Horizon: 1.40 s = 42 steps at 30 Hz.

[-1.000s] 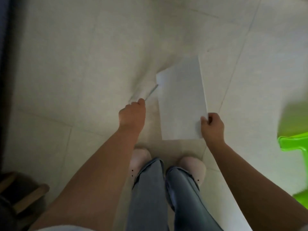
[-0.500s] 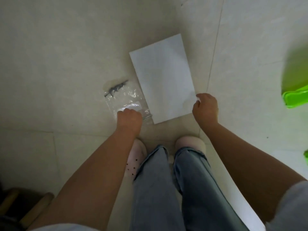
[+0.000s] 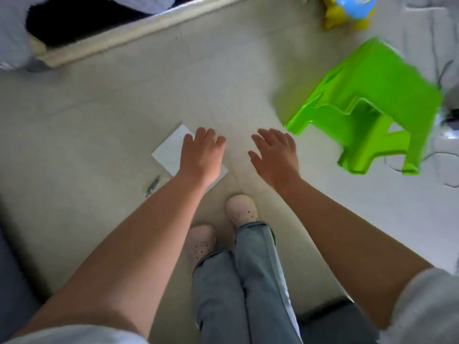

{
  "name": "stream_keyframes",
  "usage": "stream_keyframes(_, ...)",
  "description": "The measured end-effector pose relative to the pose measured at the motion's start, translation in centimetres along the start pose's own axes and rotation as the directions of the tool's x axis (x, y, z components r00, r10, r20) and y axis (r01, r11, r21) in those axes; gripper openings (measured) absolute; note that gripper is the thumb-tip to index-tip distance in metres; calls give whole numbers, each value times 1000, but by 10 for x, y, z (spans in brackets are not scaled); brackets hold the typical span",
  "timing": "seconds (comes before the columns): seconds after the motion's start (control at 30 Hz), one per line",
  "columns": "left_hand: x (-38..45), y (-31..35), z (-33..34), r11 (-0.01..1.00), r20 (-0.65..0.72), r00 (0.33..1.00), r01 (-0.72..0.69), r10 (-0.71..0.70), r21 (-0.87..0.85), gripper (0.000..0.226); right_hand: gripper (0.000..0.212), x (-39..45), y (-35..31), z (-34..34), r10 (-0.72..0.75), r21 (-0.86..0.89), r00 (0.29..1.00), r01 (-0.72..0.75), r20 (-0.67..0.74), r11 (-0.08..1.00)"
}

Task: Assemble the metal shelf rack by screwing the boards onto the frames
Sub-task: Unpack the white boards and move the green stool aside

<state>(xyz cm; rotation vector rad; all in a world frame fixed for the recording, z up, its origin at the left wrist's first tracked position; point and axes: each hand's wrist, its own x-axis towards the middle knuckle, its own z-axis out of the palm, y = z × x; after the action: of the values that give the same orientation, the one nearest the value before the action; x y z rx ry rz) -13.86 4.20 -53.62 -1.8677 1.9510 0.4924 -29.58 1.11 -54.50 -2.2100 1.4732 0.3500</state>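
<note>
Below: two empty hands, left hand (image 3: 201, 155), right hand (image 3: 275, 155); one white sheet (image 3: 169, 150); one green stool (image 3: 367, 108).

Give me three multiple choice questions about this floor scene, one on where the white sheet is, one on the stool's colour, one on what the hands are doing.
1. Where does the white sheet lie?
A. On the stool
B. On the floor, partly under the left hand
C. In the right hand

2. What colour is the plastic stool?
A. Bright green
B. Red
C. Black

3. What state are the two hands in?
A. Both grip the sheet
B. Both are open and hold nothing
C. The right hand grips the stool

Answers: 1 B, the left hand overlaps the sheet flat on the floor. 2 A, the stool is bright green all over. 3 B, the right hand has spread fingers, the left loose ones, and neither holds anything.
</note>
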Motion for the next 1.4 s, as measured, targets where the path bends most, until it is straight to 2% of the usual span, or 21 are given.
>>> stream_keyframes(0.1, -12, 24, -72, 983, -150, 978, -128, 147, 130, 27, 44, -37, 23, -63, 159, 101, 981, -147, -113, 984)
stream_keyframes(0.2, -25, 66, -139, 957, -134, 956, -239, 261, 165, 32, 41, -87, 51, -121, 315, 219, 878, -249, -360, 943)
stream_keyframes(0.33, -47, 151, -220, 892, -199, 883, -371, 425, 257, 32, 47, -170, 96, -180, 486, 327, 764, -370, -425, 869)
stream_keyframes(0.4, -59, 200, -252, 857, -230, 838, -425, 494, 292, 29, 54, -214, 123, -201, 572, 371, 684, -439, -453, 818)
stream_keyframes(0.5, -80, 287, -292, 794, -261, 760, -505, 595, 338, 28, 49, -283, 175, -233, 682, 398, 583, -554, -442, 731)
stream_keyframes(0.67, -120, 455, -333, 677, -255, 633, -629, 731, 381, 32, 45, -407, 277, -268, 789, 472, 402, -641, -465, 605)
stream_keyframes(0.9, -179, 680, -363, 546, -249, 486, -747, 838, 380, 31, 46, -556, 417, -283, 857, 450, 285, -755, -429, 476)
stream_keyframes(1.03, -184, 770, -387, 501, -256, 431, -765, 865, 404, 29, 46, -604, 487, -304, 894, 484, 182, -787, -410, 382)
stream_keyframes(1.2, -153, 870, -424, 459, -269, 375, -770, 887, 443, 33, 38, -635, 577, -329, 914, 537, 57, -794, -401, 285)
stream_keyframes(1.33, -130, 947, -450, 385, -219, 318, -785, 923, 485, 34, 39, -655, 645, -349, 944, 579, -68, -803, -323, 140)
stream_keyframes(1.4, -121, 984, -460, 354, -195, 295, -795, 935, 493, 34, 38, -660, 676, -357, 949, 593, -98, -798, -299, 105)
